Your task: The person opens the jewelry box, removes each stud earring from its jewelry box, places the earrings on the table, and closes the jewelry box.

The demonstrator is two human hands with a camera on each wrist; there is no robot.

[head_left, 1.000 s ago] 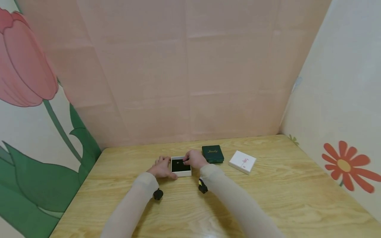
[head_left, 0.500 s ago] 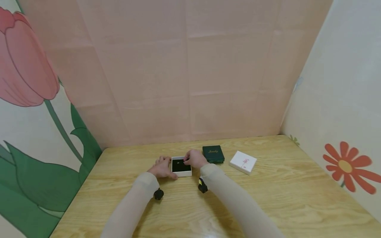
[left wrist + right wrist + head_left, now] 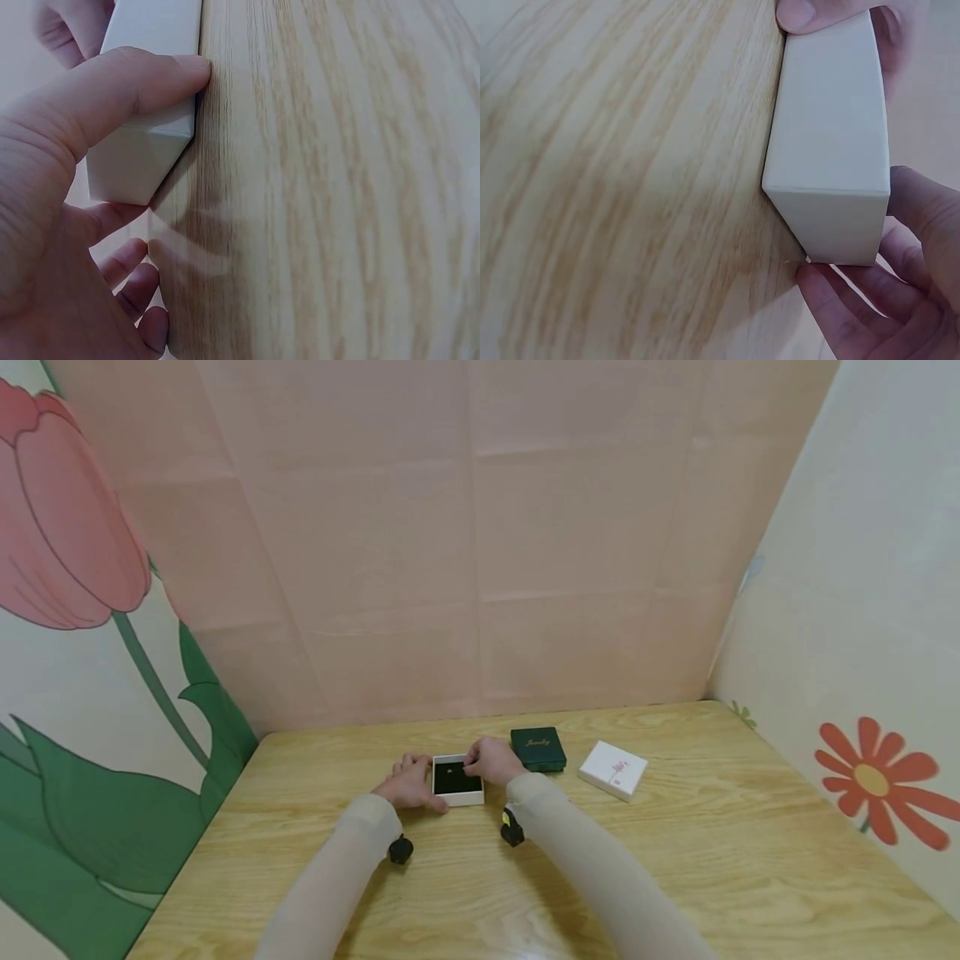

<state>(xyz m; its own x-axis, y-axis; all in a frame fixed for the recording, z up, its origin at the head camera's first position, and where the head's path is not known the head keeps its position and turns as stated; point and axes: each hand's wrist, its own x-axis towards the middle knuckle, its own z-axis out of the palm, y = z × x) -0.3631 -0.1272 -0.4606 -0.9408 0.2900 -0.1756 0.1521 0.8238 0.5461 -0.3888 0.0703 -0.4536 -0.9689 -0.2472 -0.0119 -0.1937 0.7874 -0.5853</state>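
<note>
A small white jewelry box without its lid on lies on the wooden table, a black insert inside it. One tiny shiny piece sits on the insert. My left hand grips the box's left end, thumb along the near wall and a finger at the far side. At the right end, my right hand reaches over the rim, thumb and index fingertips close together over the insert. Its other fingers curl behind the box wall. I cannot tell what those fingertips pinch.
A dark green box with gold lettering stands just right of my right hand. Farther right lies a white square box or lid with a pink flower print. A pink-draped wall rises behind the table.
Both hands and the box hold nearly the same place. The head view has shifted very slightly.
</note>
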